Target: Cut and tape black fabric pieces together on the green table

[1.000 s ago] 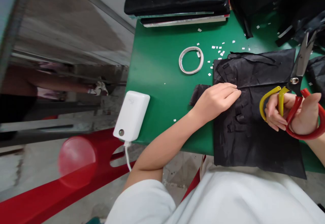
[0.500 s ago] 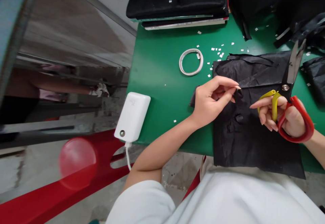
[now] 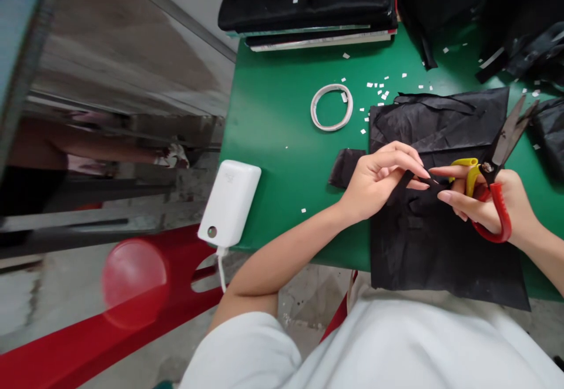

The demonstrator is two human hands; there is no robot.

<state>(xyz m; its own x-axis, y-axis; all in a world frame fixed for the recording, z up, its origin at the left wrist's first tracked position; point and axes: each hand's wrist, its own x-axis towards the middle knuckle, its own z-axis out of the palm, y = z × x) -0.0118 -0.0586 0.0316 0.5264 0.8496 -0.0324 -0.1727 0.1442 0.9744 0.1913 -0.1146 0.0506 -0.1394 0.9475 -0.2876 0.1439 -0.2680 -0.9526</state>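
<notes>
My left hand [image 3: 374,182] is closed on a thin black strip [image 3: 403,183], which runs between its fingers toward my right hand. Scissors [image 3: 506,142] with one red and one yellow handle hang in my right hand [image 3: 513,204], blades slightly apart and pointing up and right, away from the strip. My right thumb and index finger reach out to the strip's end; whether they pinch it is unclear. Beneath both hands lies a black cloth-like sheet [image 3: 445,254] with a small torn-looking spot. A small black folded piece [image 3: 346,168] sits beside my left hand.
On the green table [image 3: 273,113] are a roll of white tape [image 3: 314,107] and scattered white paper bits [image 3: 385,95]. A stack of black items [image 3: 304,7] stands at the back. A white power bank [image 3: 231,201] with a cable lies at the left edge. Another person's arm [image 3: 110,148] shows far left.
My right hand has moved left, its thumb now stretched out toward my left fingers. My left hand has shifted slightly right and down, and the black strip now shows between the hands.
</notes>
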